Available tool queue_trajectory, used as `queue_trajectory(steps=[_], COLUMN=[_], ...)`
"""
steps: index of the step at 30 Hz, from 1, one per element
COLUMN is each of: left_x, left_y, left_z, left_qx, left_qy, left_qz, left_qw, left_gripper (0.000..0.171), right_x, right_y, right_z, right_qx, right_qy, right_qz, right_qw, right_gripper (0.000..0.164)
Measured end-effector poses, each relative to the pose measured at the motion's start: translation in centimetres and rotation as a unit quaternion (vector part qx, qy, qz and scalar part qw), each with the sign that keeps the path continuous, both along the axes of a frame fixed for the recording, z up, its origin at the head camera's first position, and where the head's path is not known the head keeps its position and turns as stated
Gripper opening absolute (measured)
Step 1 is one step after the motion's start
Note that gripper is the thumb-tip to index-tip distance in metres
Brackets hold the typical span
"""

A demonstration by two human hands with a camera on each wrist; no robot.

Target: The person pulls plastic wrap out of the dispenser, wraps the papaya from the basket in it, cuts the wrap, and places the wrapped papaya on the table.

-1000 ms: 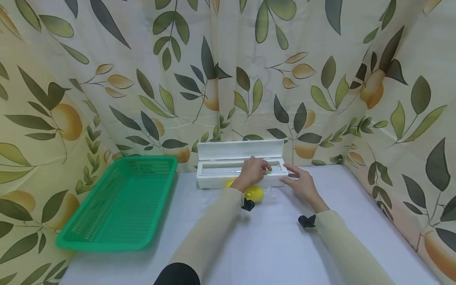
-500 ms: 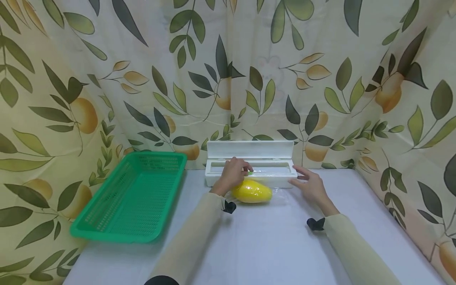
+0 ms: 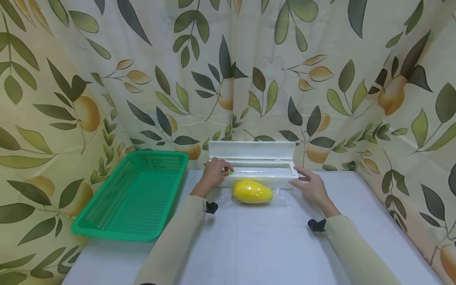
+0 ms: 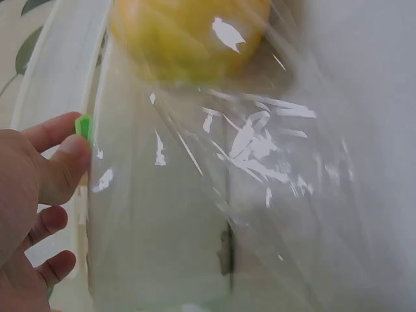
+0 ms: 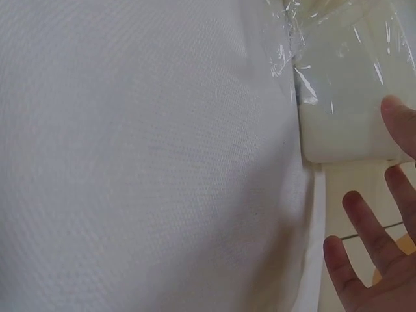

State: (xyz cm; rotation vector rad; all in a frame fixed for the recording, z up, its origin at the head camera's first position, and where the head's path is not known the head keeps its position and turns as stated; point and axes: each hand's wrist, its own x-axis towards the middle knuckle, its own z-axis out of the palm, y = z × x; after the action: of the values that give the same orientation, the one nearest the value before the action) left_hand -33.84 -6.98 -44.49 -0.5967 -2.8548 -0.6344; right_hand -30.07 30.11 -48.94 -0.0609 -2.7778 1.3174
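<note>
"Left hand [image 3: 213,173] is shifting leftward, pinching the cutter [image 4: 83,127]; right hand [image 3: 311,186], fingers [image 5: 369,224] extended, is touching the box [image 3: 252,150]."
"Step?"
"Apparently cutting film [image 4: 253,143]; fruit [image 3: 253,192] is lying in front. Next: probably freeing film."

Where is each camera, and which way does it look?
Head: on the head, looking forward and down at a white box, yellow fruit and green basket; left hand, right hand and sleeves show.
Left wrist: on that wrist, facing clear film; the left hand pinches a green tab.
Right wrist: on that wrist, facing white cloth and the box's end; fingers show.
Shared: fruit, in head and left wrist.
</note>
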Motion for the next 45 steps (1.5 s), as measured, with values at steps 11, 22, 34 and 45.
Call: queue_trajectory(steps=[11,22,34,45], left_x=[0.3,0.8,1.2,1.7], left_y=[-2.5,-4.6,-4.9,-4.6], left_z=[0.3,0.6,0.5,1.1], left_qx=[-0.024,-0.034,-0.049,-0.051], left_qy=[0.031,0.048,0.037,0.02], left_qz=[0.002,0.07,0.091,0.095], left_qw=[0.9992,0.9958,0.9939,0.9939], left_gripper=[0.023,0.026,0.028,0.022], right_x=[-0.2,-0.2,-0.5,-0.4], right_y=[0.0,1.1,1.0,1.3], right_z=[0.1,0.3,0.5,2.1], right_qx=[0.002,0.012,0.017,0.081], right_qy=[-0.008,-0.01,0.001,0.01], right_qz=[0.004,0.009,0.037,0.099], right_qw=[1.0,1.0,0.999,0.992], right_gripper=[0.079,0.082,0.076,0.065])
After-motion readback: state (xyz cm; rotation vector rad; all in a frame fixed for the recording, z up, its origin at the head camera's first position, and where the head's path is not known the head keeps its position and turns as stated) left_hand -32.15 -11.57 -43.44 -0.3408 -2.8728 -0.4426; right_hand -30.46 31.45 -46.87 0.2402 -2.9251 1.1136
